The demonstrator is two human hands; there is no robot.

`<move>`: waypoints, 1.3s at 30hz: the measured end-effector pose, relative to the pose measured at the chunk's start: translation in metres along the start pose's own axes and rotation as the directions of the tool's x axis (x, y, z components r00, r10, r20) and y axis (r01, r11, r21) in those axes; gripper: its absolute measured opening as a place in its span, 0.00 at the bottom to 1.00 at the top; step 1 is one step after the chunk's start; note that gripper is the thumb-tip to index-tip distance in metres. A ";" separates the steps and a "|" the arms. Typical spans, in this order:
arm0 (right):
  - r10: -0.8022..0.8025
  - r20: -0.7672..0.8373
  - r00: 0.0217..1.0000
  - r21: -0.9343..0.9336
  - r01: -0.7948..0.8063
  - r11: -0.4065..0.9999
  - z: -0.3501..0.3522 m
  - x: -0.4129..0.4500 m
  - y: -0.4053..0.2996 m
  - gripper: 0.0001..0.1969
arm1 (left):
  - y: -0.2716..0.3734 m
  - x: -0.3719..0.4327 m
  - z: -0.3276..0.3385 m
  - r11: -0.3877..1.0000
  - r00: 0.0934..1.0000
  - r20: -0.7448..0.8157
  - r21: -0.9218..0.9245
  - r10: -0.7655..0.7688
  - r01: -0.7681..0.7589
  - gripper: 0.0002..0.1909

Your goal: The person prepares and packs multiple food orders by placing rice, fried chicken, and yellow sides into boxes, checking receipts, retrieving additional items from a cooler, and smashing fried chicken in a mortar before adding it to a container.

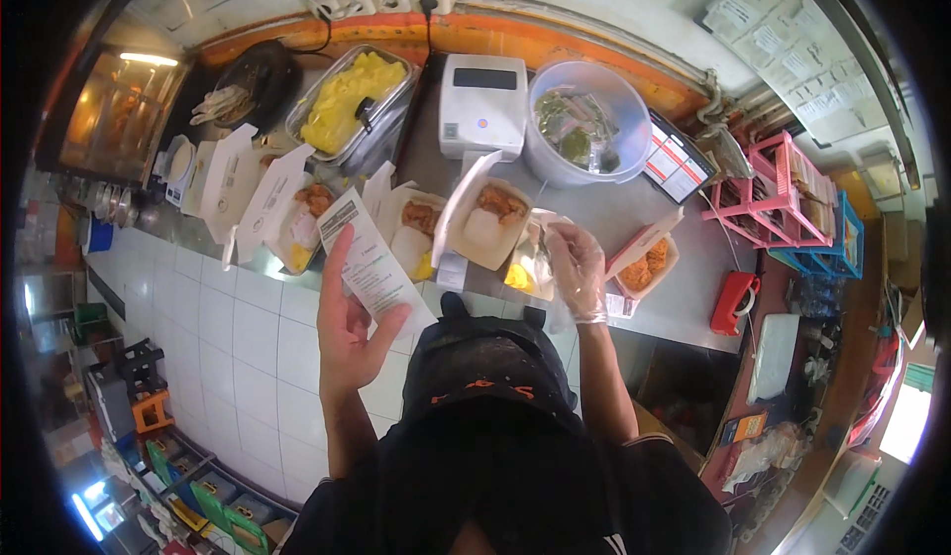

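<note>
My bare left hand [353,332] holds a printed paper slip [375,265] that bears writing. In a clear plastic glove, my right hand [576,265] is over the counter's front edge with its fingers drawn together. Whether it grips anything is hard to see. Beside it, partly covered, is a takeaway box [531,258] with yellow food inside. To its left, an open carton [487,220] contains fried chicken and white rice. Further left is another open box [412,235] with chicken, rice and yellow food. Right of the glove, a smaller carton [645,266] contains fried pieces.
At the back are a white label printer [483,109], a plastic tub [591,161] of small packets and a tablet [676,157]. A metal tray [349,155] of yellow food is behind more open cartons [275,213]. Rightward are pink baskets [773,191] and a red tape dispenser [732,302].
</note>
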State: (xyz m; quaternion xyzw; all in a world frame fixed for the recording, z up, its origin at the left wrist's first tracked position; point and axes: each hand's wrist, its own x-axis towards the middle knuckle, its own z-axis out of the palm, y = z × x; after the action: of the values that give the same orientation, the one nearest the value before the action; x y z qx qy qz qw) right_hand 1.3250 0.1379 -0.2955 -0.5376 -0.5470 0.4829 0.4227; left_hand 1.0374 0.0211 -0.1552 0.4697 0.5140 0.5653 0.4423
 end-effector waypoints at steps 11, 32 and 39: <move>0.023 -0.273 0.962 0.185 0.029 0.982 0.033 0.025 -0.019 0.13 | -0.005 -0.019 -0.081 0.999 0.987 -0.153 -0.011 -0.040 0.039 0.50; -0.057 0.617 0.785 0.296 -0.164 0.941 0.159 -0.004 -0.120 0.16 | -0.060 -0.021 -0.057 0.930 0.892 -0.281 -0.198 -0.355 0.308 0.12; -0.267 0.450 0.852 -0.490 0.486 0.723 0.292 0.147 -0.095 0.21 | -0.050 -0.059 -0.132 0.978 0.752 -0.626 -0.108 -0.206 0.178 0.08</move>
State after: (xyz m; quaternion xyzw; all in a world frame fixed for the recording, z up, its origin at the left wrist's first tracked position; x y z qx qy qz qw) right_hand 1.0115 0.2669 -0.2623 -0.4220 -0.8336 0.2786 0.2220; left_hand 0.9182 -0.0550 -0.2134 0.1871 0.6666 0.6523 0.3085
